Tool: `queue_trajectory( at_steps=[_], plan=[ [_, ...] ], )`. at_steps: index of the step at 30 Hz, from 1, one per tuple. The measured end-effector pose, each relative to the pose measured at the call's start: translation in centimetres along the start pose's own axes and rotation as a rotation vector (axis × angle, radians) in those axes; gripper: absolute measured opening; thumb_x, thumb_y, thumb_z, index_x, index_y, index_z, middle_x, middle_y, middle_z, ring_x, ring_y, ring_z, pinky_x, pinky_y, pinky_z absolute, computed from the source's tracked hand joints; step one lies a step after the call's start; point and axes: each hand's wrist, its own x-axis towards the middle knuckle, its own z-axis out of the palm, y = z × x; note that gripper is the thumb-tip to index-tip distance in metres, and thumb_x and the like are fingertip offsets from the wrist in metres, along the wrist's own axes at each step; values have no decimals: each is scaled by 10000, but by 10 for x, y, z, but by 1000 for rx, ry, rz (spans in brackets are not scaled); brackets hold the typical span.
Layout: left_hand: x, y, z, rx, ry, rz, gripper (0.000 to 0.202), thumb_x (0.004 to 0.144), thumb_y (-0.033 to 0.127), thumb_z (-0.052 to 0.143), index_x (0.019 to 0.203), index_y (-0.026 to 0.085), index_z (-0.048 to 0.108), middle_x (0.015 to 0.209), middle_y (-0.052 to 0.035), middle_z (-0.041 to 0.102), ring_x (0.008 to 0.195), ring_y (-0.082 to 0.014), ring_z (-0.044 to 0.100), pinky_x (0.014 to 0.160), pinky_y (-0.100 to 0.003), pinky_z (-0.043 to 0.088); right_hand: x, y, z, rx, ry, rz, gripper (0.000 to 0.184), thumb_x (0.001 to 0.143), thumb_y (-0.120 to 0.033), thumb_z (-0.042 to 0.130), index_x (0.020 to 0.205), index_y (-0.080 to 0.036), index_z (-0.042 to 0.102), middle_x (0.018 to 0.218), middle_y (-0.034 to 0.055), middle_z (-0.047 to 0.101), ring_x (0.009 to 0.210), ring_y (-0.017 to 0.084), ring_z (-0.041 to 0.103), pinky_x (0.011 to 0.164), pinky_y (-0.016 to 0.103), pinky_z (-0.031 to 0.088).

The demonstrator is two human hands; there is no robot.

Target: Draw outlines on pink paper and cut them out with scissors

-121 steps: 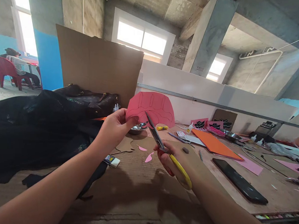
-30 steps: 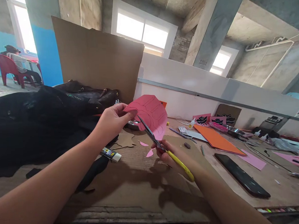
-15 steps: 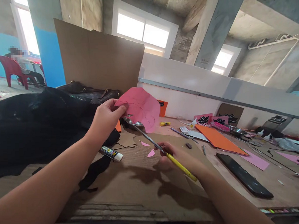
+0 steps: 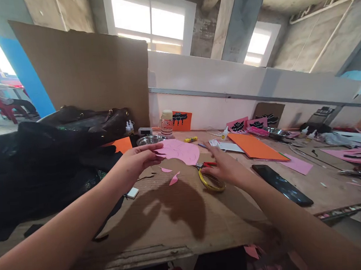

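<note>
My left hand (image 4: 143,158) pinches the left edge of a pink paper sheet (image 4: 181,151) with drawn curved lines, held above the cardboard mat (image 4: 230,225). My right hand (image 4: 223,165) has its fingers stretched apart, its thumb beside the scissors (image 4: 212,185). Their looped handles are yellow and red, and they appear to rest on the cardboard near the paper's lower right edge. Small pink offcuts (image 4: 174,178) lie below the sheet.
Black fabric (image 4: 49,170) covers the left side. A metal bowl (image 4: 150,140), a bottle (image 4: 167,123) and a glue stick (image 4: 191,139) stand or lie behind. At right are orange sheets (image 4: 256,147) and a black phone (image 4: 281,184).
The scissors were in my right hand and now lie by its thumb, with the fingers spread. My left hand has lowered and tilted the pink paper flatter. The view has turned rightward.
</note>
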Motion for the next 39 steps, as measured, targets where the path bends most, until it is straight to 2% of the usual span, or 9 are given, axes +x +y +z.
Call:
queue_trajectory(
  at_steps=[3, 5, 8, 12, 15, 20, 27, 32, 39],
  plan=[
    [-3, 2, 6, 41, -117, -140, 340, 723, 80, 686, 1051, 153, 738, 894, -51, 775, 859, -133, 700, 838, -204, 522, -16, -20, -12, 81, 218, -246, 902, 808, -452, 752, 1565, -318, 281, 1620, 93, 293, 1361, 321, 455, 1036, 443, 458],
    [-8, 2, 10, 129, -195, -196, 282, 769, 156, 701, 1050, 170, 722, 898, -29, 758, 838, -125, 679, 807, -207, 506, -23, -30, -13, 179, 258, -312, 496, 892, -420, 665, 1366, -314, 561, 1400, 73, 573, 1227, 281, 563, 985, 415, 479],
    [-16, -1, 12, 450, -320, -199, 253, 856, 417, 665, 883, 168, 696, 644, 31, 630, 602, -112, 551, 595, -218, 421, -28, -32, -8, 508, 24, -104, 282, 971, -445, 525, 974, -203, 670, 848, 34, 683, 740, 172, 657, 689, 296, 531],
    [-14, -15, 7, 898, -499, -256, 420, 887, 553, 539, 738, 174, 641, 588, 48, 508, 547, -119, 432, 526, -247, 291, -19, -4, -5, 640, -411, 78, 453, 967, -583, 453, 902, -163, 610, 740, 18, 658, 581, 126, 622, 493, 216, 460],
    [-3, -31, 5, 1096, -577, -243, 386, 892, 488, 505, 708, 179, 644, 674, 6, 610, 648, -163, 538, 586, -261, 324, 3, 30, -15, 258, -268, 185, 404, 1006, -489, 415, 1042, -168, 657, 860, 53, 740, 720, 160, 691, 604, 238, 510],
    [6, -42, 14, 1396, -587, -77, 378, 924, 423, 434, 743, 207, 687, 757, -56, 723, 699, -234, 649, 602, -302, 365, 57, 74, -21, -83, -166, 233, 273, 959, -329, 570, 1152, -171, 680, 1086, 95, 726, 948, 221, 675, 820, 333, 510],
    [-12, -46, 12, 1526, -571, 141, 364, 967, 380, 461, 1239, 203, 626, 861, -62, 780, 752, -261, 738, 615, -330, 517, 121, 94, 25, -398, -234, 311, 316, 964, -342, 619, 1199, -132, 627, 1204, 105, 645, 1063, 227, 646, 923, 440, 539],
    [-38, -61, 9, 1463, -812, 802, 259, 937, 273, 558, 1125, 198, 719, 1214, -84, 737, 1073, -257, 712, 899, -327, 573, 135, 101, 43, -489, -248, 344, 349, 959, -336, 627, 1242, -132, 606, 1246, 115, 623, 1086, 237, 637, 924, 445, 542],
    [-43, -72, -3, 1331, -800, 915, 392, 937, 416, 576, 1240, 190, 682, 1301, -92, 668, 1139, -223, 689, 966, -273, 551, 136, 92, 40, -525, -145, 313, 288, 960, -316, 619, 1147, -98, 632, 1137, 123, 661, 1017, 224, 655, 882, 402, 543]
  ],
)
